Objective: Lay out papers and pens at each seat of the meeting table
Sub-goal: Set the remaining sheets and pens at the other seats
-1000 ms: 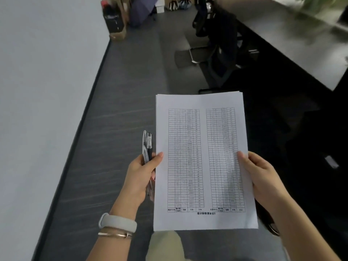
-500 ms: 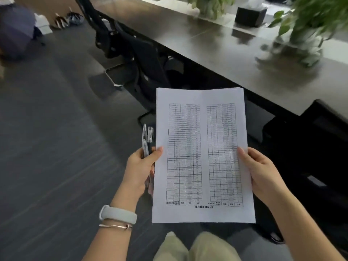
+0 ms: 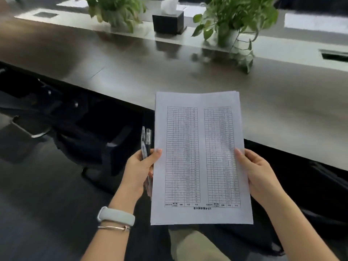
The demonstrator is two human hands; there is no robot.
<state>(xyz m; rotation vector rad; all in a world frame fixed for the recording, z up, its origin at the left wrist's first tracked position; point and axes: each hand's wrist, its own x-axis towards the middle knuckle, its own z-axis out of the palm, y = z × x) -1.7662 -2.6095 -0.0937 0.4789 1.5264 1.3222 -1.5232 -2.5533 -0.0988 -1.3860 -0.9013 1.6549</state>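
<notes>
A stack of white papers printed with two tables is held in front of me, over the near edge of the long dark meeting table. My left hand grips the stack's left edge with the thumb on top and also holds a few pens that stick up beside the sheets. My right hand holds the right edge, thumb on the top sheet, fingers hidden underneath.
Two potted plants and a black tissue box stand along the table's middle strip. A cable slot is at the far right. Black office chairs sit tucked at the table's near side, left and right of me.
My view has swung right from the wall and floor to the meeting table, which now fills the upper frame. Both hands keep the same hold on the papers and pens.
</notes>
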